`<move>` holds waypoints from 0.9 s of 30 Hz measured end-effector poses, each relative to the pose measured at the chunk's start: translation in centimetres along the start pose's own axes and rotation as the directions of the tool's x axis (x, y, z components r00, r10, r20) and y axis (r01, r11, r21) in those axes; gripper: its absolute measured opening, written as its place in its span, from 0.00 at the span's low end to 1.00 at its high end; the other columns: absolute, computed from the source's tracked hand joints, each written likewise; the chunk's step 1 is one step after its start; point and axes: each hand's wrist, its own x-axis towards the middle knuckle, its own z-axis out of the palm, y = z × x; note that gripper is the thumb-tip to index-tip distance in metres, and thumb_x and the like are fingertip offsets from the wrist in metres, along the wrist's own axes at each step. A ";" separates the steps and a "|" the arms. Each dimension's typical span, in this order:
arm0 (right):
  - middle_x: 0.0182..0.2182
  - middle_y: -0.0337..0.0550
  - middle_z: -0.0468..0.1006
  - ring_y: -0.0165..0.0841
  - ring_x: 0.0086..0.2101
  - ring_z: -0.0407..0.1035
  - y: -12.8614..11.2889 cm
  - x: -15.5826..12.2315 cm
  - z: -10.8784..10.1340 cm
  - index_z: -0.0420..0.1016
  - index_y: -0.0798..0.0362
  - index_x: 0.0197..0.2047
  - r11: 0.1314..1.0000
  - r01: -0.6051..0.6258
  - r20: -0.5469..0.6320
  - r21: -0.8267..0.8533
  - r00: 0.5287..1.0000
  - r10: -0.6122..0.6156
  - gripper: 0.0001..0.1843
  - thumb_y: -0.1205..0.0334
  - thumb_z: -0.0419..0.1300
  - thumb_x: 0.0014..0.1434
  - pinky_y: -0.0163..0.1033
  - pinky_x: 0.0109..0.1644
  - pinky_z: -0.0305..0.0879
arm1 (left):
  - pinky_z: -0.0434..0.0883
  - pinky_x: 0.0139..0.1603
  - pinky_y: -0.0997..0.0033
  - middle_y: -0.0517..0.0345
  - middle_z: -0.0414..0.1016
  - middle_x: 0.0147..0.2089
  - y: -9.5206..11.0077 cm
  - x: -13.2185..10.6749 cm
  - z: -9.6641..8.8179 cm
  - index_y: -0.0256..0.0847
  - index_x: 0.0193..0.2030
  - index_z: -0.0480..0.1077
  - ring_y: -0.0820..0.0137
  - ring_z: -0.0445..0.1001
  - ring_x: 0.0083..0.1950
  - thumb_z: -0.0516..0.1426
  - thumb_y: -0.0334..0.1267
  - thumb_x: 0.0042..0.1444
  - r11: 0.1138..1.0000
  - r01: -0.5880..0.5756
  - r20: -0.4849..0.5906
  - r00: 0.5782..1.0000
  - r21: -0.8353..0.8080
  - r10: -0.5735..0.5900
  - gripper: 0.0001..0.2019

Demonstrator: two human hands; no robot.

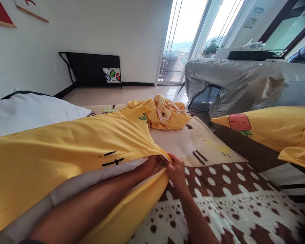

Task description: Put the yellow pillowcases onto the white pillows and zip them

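A yellow pillowcase with a carrot-leaf print and black marks stretches from the left across the bed. White filling shows along its open side. My left arm reaches in through that opening, and my left hand is at the far corner, its fingers curled against the cloth and partly hidden. From outside, my right hand pinches the edge of the pillowcase at the same corner, close to my left hand. Beyond it lies a crumpled heap of yellow cloth.
A brown and cream patterned blanket covers the bed. At left lies a white pillow. A yellow pillow with a carrot print rests at right. Behind stand a plastic-covered table, a black panel and a glass door.
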 end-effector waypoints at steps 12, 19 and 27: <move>0.28 0.45 0.77 0.35 0.32 0.68 -0.6 0.0 -0.1 0.76 0.56 0.33 0.975 0.070 -0.007 -0.209 0.997 -0.073 0.16 0.62 0.49 0.49 0.34 0.36 0.60 | 0.63 0.59 0.59 0.53 0.79 0.43 0.0 -0.3 -0.5 0.37 0.36 0.77 0.60 0.72 0.50 0.54 0.30 0.50 0.967 -0.126 0.098 0.989 0.220 0.107 0.11; 0.29 0.43 0.78 0.33 0.30 0.69 -0.5 -0.3 -0.3 0.78 0.56 0.37 0.988 0.059 0.020 -0.142 0.998 -0.057 0.19 0.62 0.49 0.48 0.34 0.35 0.60 | 0.67 0.50 0.63 0.54 0.77 0.34 -0.2 -0.1 0.2 0.37 0.27 0.72 0.64 0.71 0.42 0.53 0.26 0.49 0.988 0.011 -0.045 0.999 0.154 -0.004 0.08; 0.26 0.42 0.78 0.33 0.28 0.68 -0.7 -0.3 -0.5 0.77 0.55 0.33 0.965 0.011 0.000 -0.261 1.000 -0.012 0.16 0.61 0.49 0.48 0.34 0.33 0.57 | 0.67 0.44 0.67 0.55 0.71 0.27 1.5 0.0 1.5 0.39 0.22 0.62 0.67 0.69 0.36 0.47 0.26 0.53 0.990 0.126 -0.120 0.984 -0.070 -0.134 0.11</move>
